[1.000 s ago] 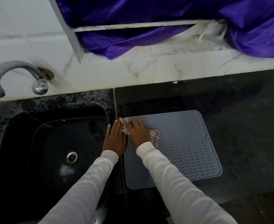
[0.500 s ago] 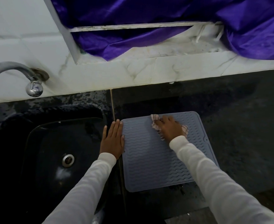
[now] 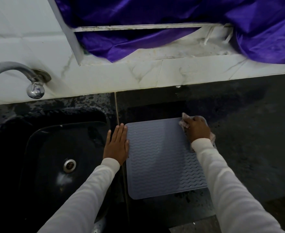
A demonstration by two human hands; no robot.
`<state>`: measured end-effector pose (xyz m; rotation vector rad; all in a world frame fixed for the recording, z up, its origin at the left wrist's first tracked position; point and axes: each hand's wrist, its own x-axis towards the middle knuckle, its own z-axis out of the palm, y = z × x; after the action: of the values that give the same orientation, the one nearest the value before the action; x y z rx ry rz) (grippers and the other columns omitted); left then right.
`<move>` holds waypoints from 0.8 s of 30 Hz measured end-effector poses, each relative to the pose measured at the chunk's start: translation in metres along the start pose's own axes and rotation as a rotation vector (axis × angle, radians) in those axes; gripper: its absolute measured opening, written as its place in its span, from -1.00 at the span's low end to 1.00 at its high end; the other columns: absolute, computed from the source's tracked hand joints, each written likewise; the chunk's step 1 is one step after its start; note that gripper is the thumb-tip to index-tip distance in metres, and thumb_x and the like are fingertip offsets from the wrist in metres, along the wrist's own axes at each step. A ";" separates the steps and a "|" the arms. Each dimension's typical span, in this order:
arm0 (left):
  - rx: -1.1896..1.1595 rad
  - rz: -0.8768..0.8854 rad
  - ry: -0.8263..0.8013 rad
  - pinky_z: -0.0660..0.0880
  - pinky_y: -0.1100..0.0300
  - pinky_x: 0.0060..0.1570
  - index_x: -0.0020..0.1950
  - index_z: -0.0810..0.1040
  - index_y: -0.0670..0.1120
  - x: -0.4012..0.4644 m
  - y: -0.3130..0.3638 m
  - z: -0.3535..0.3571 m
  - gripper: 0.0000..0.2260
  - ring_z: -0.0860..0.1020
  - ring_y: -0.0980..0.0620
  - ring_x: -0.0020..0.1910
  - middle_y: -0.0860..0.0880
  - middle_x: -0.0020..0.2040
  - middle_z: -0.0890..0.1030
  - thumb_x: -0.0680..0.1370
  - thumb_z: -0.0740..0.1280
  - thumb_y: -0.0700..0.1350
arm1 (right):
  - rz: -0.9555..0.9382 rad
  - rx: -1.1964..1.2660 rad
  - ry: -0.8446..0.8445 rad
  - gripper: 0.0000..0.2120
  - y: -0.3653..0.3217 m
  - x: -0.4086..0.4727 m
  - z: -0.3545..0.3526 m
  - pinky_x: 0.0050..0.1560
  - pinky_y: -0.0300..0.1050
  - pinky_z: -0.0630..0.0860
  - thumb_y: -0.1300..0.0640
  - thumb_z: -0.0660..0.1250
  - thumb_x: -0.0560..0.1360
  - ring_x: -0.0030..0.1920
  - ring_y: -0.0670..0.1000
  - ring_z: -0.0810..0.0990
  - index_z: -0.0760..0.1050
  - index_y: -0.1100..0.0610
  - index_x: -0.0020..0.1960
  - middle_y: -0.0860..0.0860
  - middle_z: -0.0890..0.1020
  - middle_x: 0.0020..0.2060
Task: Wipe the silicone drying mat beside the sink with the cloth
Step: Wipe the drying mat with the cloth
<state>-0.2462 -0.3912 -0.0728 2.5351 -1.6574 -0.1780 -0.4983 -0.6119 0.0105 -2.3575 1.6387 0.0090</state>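
Fingers of my right hand (image 3: 197, 130): curled down over a bunched checked cloth (image 3: 184, 121), pressing it onto the far right corner of the mat (image 3: 157, 157). Cloth shows ahead of my fingertips and again behind the heel of the hand, at the mat's right edge.

Fingers of my left hand (image 3: 116, 145): straight, close together, flat on the dark counter (image 3: 247, 132), holding nothing. Thumb side touches the mat's left edge near its far left corner.

Mat: grey, ribbed in wavy lines, lying flat between my two hands, just right of the counter seam. A paler band runs down its middle; the strip nearest my right sleeve (image 3: 225, 182) looks darker.

Sink (image 3: 42, 148): black, immediately left of my left hand, metal drain (image 3: 69, 165) in its floor.

Tap (image 3: 17, 78): chrome, curved, on the white tiled wall (image 3: 104, 76) beyond the sink.

Purple fabric (image 3: 172, 22): draped over the ledge beyond both hands.

Sleeves: white, on both arms.
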 end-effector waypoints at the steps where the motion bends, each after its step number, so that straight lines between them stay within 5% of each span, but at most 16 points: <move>1: 0.003 0.000 -0.002 -0.15 -0.05 0.53 0.60 -0.05 -0.08 0.001 0.001 0.000 -0.46 -0.05 0.00 0.58 -0.04 0.60 -0.01 0.64 -0.13 0.06 | -0.045 0.007 0.010 -0.62 -0.016 -0.001 0.000 0.14 0.15 0.49 -0.03 0.26 0.56 0.18 0.24 0.47 0.43 -0.02 0.37 0.16 0.50 0.15; 6: 0.031 0.016 -0.026 -0.16 -0.04 0.52 0.60 -0.01 -0.10 0.004 0.001 -0.003 -0.46 -0.02 -0.03 0.57 -0.06 0.60 0.01 0.64 -0.11 0.06 | -0.317 0.092 0.046 -0.63 -0.121 -0.021 0.028 -0.09 0.06 0.46 0.08 0.35 0.45 0.02 0.24 0.49 0.48 0.08 0.25 0.19 0.55 0.01; 10: 0.091 0.008 -0.045 -0.06 -0.10 0.51 0.58 0.10 -0.14 0.004 0.001 0.001 -0.45 0.02 -0.06 0.57 -0.10 0.59 0.08 0.62 -0.11 0.06 | -0.445 0.001 -0.017 -0.64 -0.171 -0.043 0.073 0.02 0.09 0.44 0.01 0.32 0.46 0.09 0.20 0.49 0.51 0.03 0.24 0.11 0.57 0.11; 18: 0.032 -0.002 -0.017 -0.10 -0.08 0.52 0.60 0.00 -0.09 0.003 0.000 0.000 -0.46 0.01 -0.02 0.57 -0.06 0.60 0.04 0.64 -0.10 0.06 | -0.500 -0.196 0.005 -0.50 -0.124 -0.031 0.077 0.18 0.22 0.42 0.15 0.27 0.53 0.23 0.30 0.42 0.32 0.02 0.45 0.14 0.44 0.33; 24: 0.009 -0.002 -0.016 -0.11 -0.09 0.52 0.60 -0.02 -0.08 0.003 0.000 0.000 -0.46 -0.02 0.00 0.58 -0.04 0.60 0.02 0.64 -0.11 0.05 | -0.370 -0.246 0.057 -0.52 -0.057 -0.008 0.060 0.08 0.19 0.47 0.19 0.38 0.42 0.10 0.29 0.50 0.47 0.01 0.33 0.14 0.53 0.22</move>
<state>-0.2446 -0.3935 -0.0725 2.5484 -1.6653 -0.1921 -0.4400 -0.5723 -0.0339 -2.8397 1.2606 0.0745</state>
